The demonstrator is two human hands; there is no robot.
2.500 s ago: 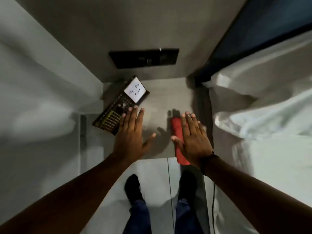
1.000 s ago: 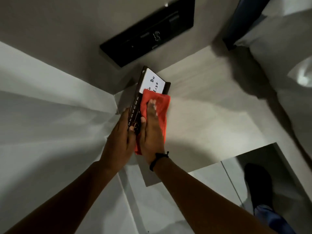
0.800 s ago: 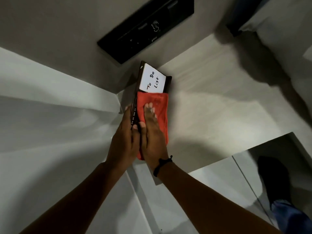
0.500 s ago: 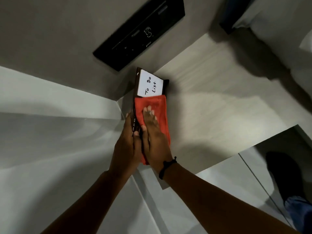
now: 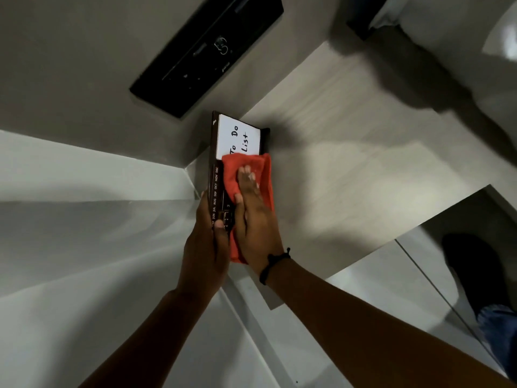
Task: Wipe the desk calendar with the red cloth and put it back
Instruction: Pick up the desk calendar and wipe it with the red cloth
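Observation:
The desk calendar (image 5: 216, 175) is a dark brown board with month names down its left strip and a white "To Do List" card at its far end. It lies in the left corner of the pale desk top (image 5: 349, 175). My left hand (image 5: 205, 242) grips the calendar's near left edge, thumb on its face. My right hand (image 5: 251, 217) lies flat, pressing the red cloth (image 5: 260, 166) onto the calendar's face. The cloth's far edge overlaps the bottom of the white card. Most of the calendar's number grid is hidden under cloth and hand.
A black wall panel (image 5: 207, 54) is set into the wall just behind the calendar. White walls (image 5: 84, 219) close in on the left. A white-covered bed (image 5: 475, 29) is at the upper right. My shoe (image 5: 472, 270) stands on the floor below the desk edge.
My right hand picked up the red cloth and brought it onto the calendar while my left hand took hold of its edge. Over the last half second the cloth slid slightly toward the white card.

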